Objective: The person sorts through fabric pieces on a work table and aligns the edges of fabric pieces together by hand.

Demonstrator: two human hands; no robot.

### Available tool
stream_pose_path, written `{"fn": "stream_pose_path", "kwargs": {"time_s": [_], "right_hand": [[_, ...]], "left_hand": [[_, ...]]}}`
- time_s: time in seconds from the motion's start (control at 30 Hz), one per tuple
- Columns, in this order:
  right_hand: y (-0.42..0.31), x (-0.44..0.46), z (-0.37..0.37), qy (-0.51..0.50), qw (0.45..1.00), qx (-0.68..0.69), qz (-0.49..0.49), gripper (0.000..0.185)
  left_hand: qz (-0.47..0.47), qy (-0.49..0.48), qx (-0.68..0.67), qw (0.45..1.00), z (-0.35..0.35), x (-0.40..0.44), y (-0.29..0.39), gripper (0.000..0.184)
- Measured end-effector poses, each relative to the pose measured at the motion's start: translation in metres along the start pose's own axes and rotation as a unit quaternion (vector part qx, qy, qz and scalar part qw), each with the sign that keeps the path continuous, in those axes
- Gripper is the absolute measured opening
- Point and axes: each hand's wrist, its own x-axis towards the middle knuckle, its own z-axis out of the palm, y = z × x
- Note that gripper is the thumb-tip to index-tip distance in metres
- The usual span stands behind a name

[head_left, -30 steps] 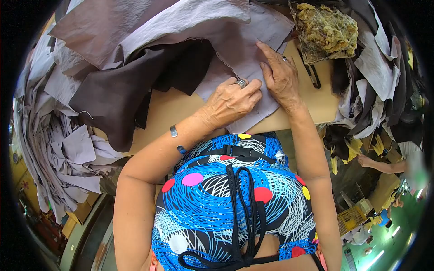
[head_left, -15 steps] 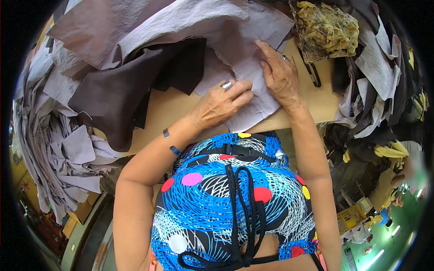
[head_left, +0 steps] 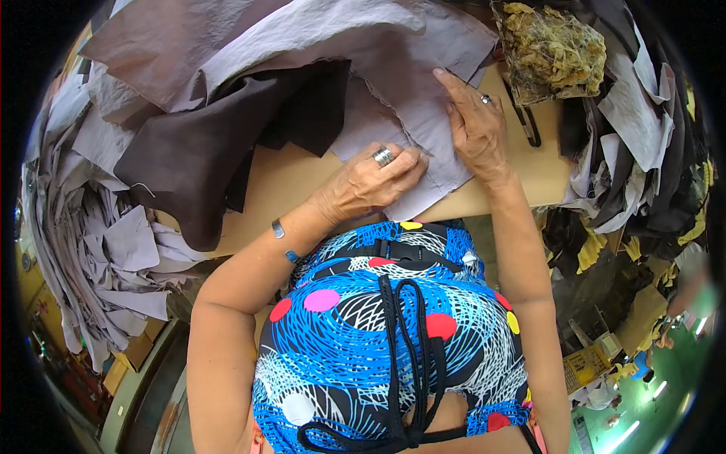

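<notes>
The cloth point(head_left: 432, 125) lies on the table point(head_left: 541, 181), reaching its near edge. The right hand point(head_left: 479, 135) rests on its right side, fingers apart; the left hand point(head_left: 374, 178) curls its fingers together by the frayed edge point(head_left: 386, 101), and I cannot tell whether they pinch anything. Light pressure on the right could let the cloth skew; picking at loose threads could worsen the fraying.

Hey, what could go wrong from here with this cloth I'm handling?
Three possible snags. The ring on your left hand sits close to the frayed edge, so it might catch loose threads. Your right hand rests on the lilac-grey cloth; if it lifted, the cloth could shift. The dark cloth lies nearby and might slide into your way.
</notes>
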Motion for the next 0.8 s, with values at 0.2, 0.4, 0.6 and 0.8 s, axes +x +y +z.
{"fn": "stream_pose_path", "kwargs": {"time_s": [0.2, 0.4, 0.6, 0.8], "right_hand": [[0.001, 0.003, 0.002, 0.013, 1.000, 0.011, -0.016, 0.059], [0.000, 0.000, 0.000, -0.003, 1.000, 0.007, 0.004, 0.058], [0.001, 0.001, 0.004, 0.031, 0.999, 0.015, -0.016, 0.060], [0.000, 0.001, 0.005, 0.012, 1.000, 0.005, -0.009, 0.061]], "left_hand": [[-0.005, -0.004, -0.013, 1.000, 0.003, -0.004, -0.003, 0.040], [0.003, -0.016, 0.017, 1.000, -0.001, -0.002, 0.000, 0.039], [-0.018, -0.050, -0.002, 0.999, -0.006, -0.001, 0.005, 0.045], [-0.007, -0.062, 0.068, 0.996, -0.007, 0.003, 0.010, 0.042]]}}
